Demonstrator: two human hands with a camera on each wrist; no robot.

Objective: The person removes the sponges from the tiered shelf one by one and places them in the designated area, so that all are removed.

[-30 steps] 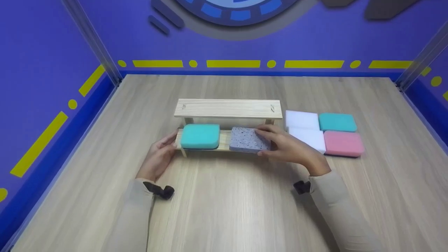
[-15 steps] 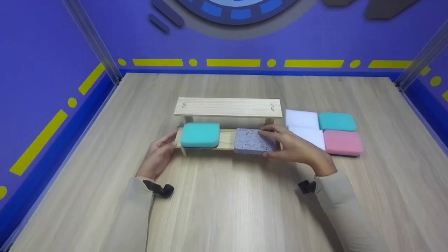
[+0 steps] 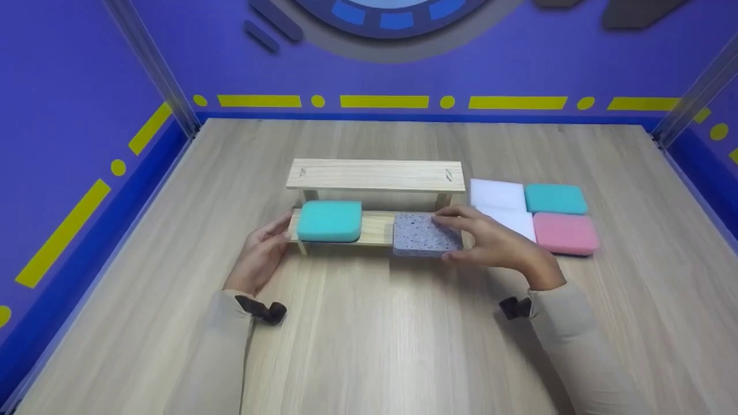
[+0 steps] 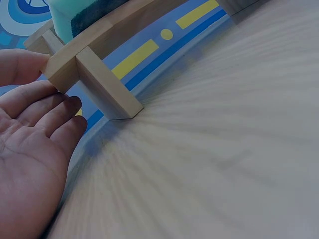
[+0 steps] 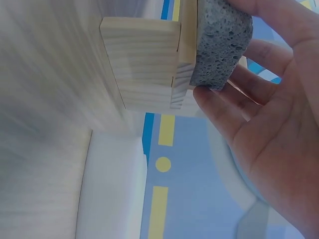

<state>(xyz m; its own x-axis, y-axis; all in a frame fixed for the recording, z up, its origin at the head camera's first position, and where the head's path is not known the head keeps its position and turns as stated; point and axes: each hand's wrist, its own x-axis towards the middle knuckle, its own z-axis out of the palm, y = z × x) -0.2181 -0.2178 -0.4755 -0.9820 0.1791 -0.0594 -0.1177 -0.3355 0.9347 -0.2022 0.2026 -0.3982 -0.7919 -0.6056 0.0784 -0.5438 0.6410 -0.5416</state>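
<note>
On the left end of a low wooden bench (image 3: 377, 227) my left hand (image 3: 259, 253) keeps its thumb and fingers, gripping the plank's end; in the left wrist view the thumb (image 4: 25, 64) lies at the plank's corner. A turquoise sponge (image 3: 330, 221) with a dark underside lies on that end. My right hand (image 3: 496, 242) pinches a grey speckled, porous sponge (image 3: 424, 235) at the bench's right end. In the right wrist view, this grey sponge (image 5: 219, 45) is against the plank's top, its front edge overhanging slightly.
Behind stands a higher wooden bench (image 3: 375, 174) with a bare top. To the right, two white sponges (image 3: 497, 195), another turquoise sponge (image 3: 556, 199) and a pink sponge (image 3: 566, 233) lie close together on the table (image 3: 369, 346). Blue panels (image 3: 403, 75) bound the table's back and sides.
My right hand has slid the grey sponge rightward and slightly toward me along the bench, widening the gap to the turquoise sponge. My left hand has stayed in place.
</note>
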